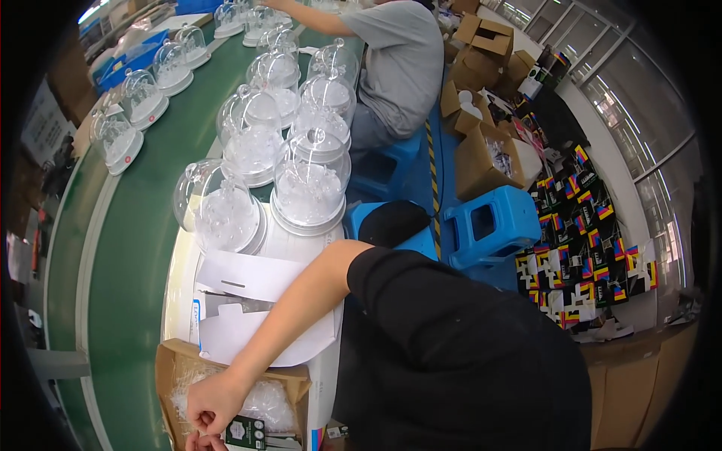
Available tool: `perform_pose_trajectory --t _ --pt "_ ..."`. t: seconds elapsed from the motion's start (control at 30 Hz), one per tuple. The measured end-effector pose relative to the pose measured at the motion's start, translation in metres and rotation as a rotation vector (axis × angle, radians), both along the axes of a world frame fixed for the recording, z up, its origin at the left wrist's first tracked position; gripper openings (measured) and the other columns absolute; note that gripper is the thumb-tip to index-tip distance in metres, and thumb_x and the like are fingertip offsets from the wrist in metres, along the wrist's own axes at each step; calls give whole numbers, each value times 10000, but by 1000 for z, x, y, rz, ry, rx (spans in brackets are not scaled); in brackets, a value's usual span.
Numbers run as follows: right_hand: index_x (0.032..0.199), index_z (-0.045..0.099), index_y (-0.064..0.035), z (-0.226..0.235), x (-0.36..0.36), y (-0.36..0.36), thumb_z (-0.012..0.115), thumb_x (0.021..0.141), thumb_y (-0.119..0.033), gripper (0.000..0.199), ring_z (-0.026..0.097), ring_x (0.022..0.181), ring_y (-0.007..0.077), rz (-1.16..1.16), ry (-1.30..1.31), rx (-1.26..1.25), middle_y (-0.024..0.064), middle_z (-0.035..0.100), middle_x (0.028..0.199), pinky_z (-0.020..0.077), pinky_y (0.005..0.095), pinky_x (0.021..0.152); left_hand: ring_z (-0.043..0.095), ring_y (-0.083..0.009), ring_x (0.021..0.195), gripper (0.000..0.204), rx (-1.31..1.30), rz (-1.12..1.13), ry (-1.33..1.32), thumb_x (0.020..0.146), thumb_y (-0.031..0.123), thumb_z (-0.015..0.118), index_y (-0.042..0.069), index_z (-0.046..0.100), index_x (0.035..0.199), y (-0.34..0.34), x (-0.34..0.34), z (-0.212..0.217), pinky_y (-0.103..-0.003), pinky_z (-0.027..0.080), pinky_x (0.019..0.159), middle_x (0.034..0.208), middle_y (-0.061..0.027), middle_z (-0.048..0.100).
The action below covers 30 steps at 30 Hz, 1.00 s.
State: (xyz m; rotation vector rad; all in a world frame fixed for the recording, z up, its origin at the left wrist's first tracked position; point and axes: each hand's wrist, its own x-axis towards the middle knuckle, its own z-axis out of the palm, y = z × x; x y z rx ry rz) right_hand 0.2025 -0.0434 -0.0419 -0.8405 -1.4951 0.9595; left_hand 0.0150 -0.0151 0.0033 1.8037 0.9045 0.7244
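Head view showed the left hand (204,443) only partly, cut off at the lower edge, its fingertips just under the right hand (218,398); whether it grasped anything could not be told. The right hand's fingers were curled inward, and whether something was pinched between them could not be told either. Both were over an open brown cardboard box (167,391) at the near end of a white table (325,379). Inside the box lay crumpled clear plastic pieces (272,406) and, beside the right hand, a dark green printed card (245,432). Just beyond, an open white cardboard box (233,340) lay under the right forearm. Farther along, between the table's left and right edges, stood clear domes on round white bases (310,195), crowded in rows. A flat green conveyor belt (143,270) ran past the table's left edge. Past its right edge stood blue plastic stools (492,222), with a seated co-worker in a grey shirt (398,64) beyond.
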Motion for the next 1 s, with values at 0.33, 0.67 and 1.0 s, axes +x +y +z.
perform_pose_trajectory --t 0.33,0.67,1.0 --pt "754 666 -21 -1 -1 2 663 740 -116 96 643 594 170 39 -2 5 78 657 653 506 276 546 567 -122 730 377 4 -29 -84 824 3 711 17 572 1173 9 -9 -14 -234 470 642 833 -62 627" --pt "731 660 -6 -8 -9 7 670 751 -105 101 623 571 124 22 28 31 63 654 636 490 244 530 640 -152 791 362 -5 15 38 840 14 698 9 544 1168 21 -28 -29 -270 529 668 876 -111 678" --pt "785 588 1 4 0 7 610 831 -80 96 613 573 96 68 250 -224 54 640 663 482 229 525 647 -155 809 306 -71 -31 -12 891 43 635 50 533 1179 38 -34 -36 -265 534 684 930 -121 678"
